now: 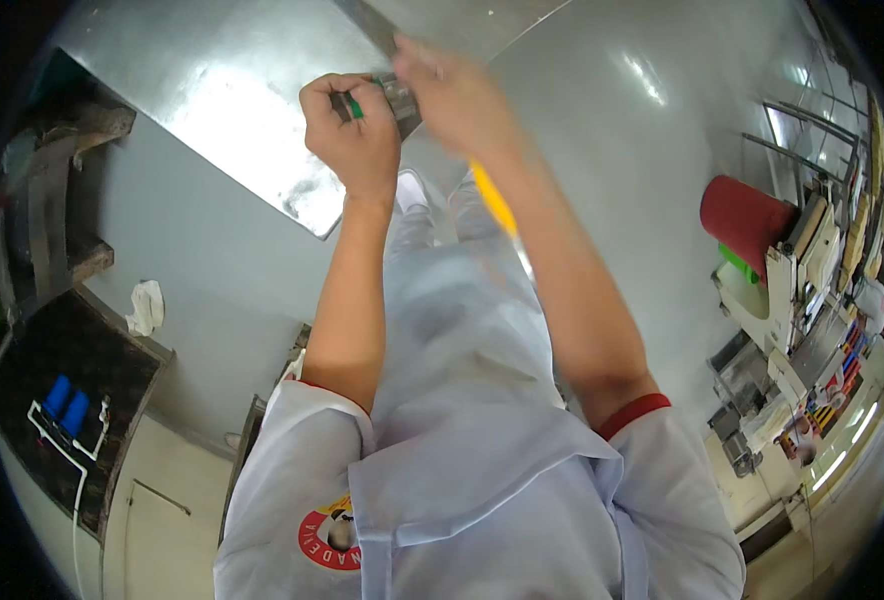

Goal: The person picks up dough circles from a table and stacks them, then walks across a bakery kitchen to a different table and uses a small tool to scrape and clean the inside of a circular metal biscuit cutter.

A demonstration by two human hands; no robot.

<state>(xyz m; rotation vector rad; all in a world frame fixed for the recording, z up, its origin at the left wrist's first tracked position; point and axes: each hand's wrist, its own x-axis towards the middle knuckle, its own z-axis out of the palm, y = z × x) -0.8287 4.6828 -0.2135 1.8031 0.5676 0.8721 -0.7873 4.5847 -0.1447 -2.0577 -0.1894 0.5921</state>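
My left hand (352, 135) is raised over the corner of a shiny metal table, its fingers curled round a small object with a green part (355, 105). A grey, partly see-through piece (400, 97) shows between my two hands; whether it belongs to that object I cannot tell. Close on the right is my right hand (460, 97), blurred, with bent fingers near that grey piece. Whether it grips anything is unclear. A yellow strip-like thing (494, 199) shows beneath my right wrist, partly hidden by the forearm. Below hangs my white apron (472, 420).
The metal table (239, 135) has a sharp corner ahead on the left. To the right stand a red bin-like container (748, 217), white equipment (742, 300) and metal racks (809, 142). A white cloth-like item (147, 307) and blue cylinders (66, 405) with white piping are at left.
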